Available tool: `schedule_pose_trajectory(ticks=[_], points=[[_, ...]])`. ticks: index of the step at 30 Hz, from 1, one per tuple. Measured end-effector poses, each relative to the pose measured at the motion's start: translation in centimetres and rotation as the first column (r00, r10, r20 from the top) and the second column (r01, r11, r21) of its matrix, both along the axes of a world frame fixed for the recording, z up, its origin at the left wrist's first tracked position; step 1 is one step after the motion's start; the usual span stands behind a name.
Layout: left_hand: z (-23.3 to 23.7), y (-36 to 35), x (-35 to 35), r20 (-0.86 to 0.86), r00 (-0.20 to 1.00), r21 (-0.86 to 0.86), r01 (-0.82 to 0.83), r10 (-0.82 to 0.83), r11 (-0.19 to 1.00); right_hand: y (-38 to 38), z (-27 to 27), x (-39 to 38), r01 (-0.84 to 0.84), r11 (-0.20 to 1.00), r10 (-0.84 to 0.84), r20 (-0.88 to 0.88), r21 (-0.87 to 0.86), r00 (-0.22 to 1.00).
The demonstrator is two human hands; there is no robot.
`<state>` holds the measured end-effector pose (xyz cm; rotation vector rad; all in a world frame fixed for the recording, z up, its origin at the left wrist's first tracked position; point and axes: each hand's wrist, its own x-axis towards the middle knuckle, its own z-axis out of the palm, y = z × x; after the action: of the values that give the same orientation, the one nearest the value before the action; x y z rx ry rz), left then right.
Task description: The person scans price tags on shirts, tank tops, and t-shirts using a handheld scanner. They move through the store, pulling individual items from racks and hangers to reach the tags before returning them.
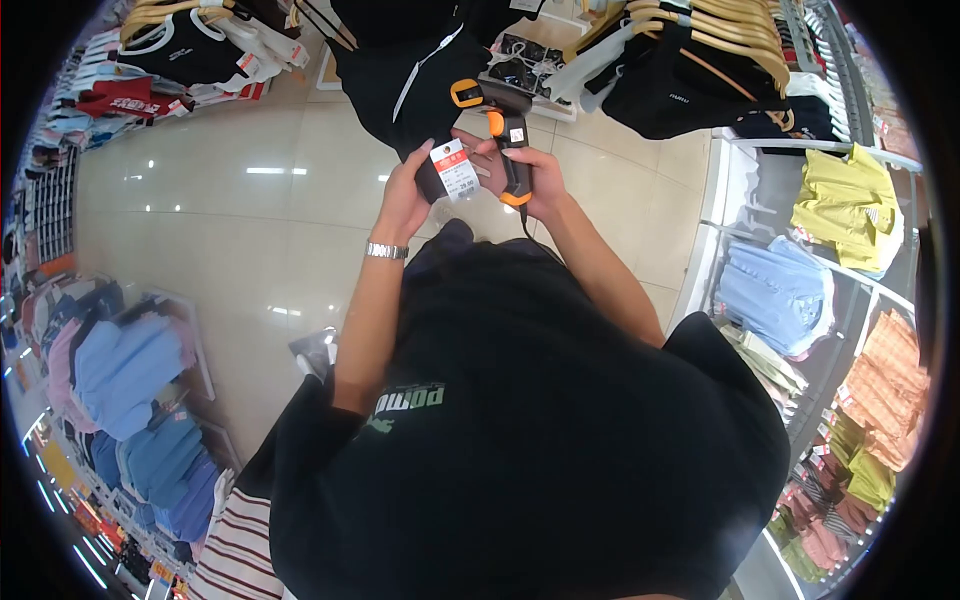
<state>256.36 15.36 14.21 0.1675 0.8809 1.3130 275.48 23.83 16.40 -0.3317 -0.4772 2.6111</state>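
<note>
My left hand (405,198) is closed on the edge of a black garment (385,75) and its price tag (455,170), thumb on the tag's side. The white tag has a red band and faces up. A light zipper-like line runs along the garment, which hangs ahead of me. My right hand (541,180) grips a black and orange barcode scanner (514,150) by its handle, just right of the tag. The scanner's head points up and left, over the garment's edge. A cord (527,224) drops from the handle's base.
Black tops on wooden hangers (690,90) hang at the front right, and more hung clothes (190,50) at the front left. Shirts on a white rack (770,290) stand to my right. Blue clothes (130,370) hang at left. Pale floor tiles (250,200) lie between.
</note>
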Motion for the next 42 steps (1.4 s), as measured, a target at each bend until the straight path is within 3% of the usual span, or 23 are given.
schedule_pose_trajectory(ticks=[5,9,15,19,26,29,30,33,39,42], points=[[1.8,-1.8,1.9,-0.031,0.996,-0.059,-0.086,0.085,0.995,-3.3,-0.5,2.5,0.034,0.999,-0.035,-0.085,-0.019,0.996],[2.4,-3.3,3.3,-0.254,0.965,-0.091,-0.097,0.071,0.991,-5.9,0.1,4.5,0.048,0.994,-0.062,-0.144,-0.098,0.988],[4.1,-4.7,4.8,-0.357,0.931,-0.085,-0.112,0.074,0.990,-8.2,0.4,5.5,0.070,0.982,-0.106,-0.204,-0.174,0.973],[3.8,-5.5,5.1,-0.401,0.914,-0.103,-0.117,0.066,0.988,-8.7,0.4,5.8,0.072,0.985,-0.102,-0.190,-0.157,0.976],[3.2,-5.9,4.9,-0.334,0.932,-0.082,-0.182,0.145,0.980,-8.8,0.9,5.8,0.019,0.999,-0.028,-0.182,-0.050,0.983],[0.7,-6.3,3.7,-0.399,0.915,-0.126,-0.123,0.063,0.984,-9.0,-0.5,5.8,0.021,0.999,-0.020,0.046,-0.027,0.999],[-0.7,-6.0,3.8,-0.428,0.897,-0.183,-0.207,0.112,0.961,-8.8,-0.6,5.6,0.024,1.000,-0.023,0.146,-0.003,0.989],[-1.4,-4.5,3.3,-0.390,0.915,-0.170,-0.185,0.106,0.968,-7.9,-0.9,5.0,-0.003,0.995,-0.036,0.407,0.097,0.913],[-6.1,-0.1,0.4,-0.304,0.952,-0.224,-0.026,-0.044,0.974,-5.8,-4.3,3.0,0.115,0.982,-0.182,0.593,0.150,0.784],[-8.6,1.5,-0.8,-0.286,0.955,-0.204,0.021,-0.080,0.979,-4.9,-6.5,1.4,0.063,0.962,-0.241,0.723,0.264,0.647]])
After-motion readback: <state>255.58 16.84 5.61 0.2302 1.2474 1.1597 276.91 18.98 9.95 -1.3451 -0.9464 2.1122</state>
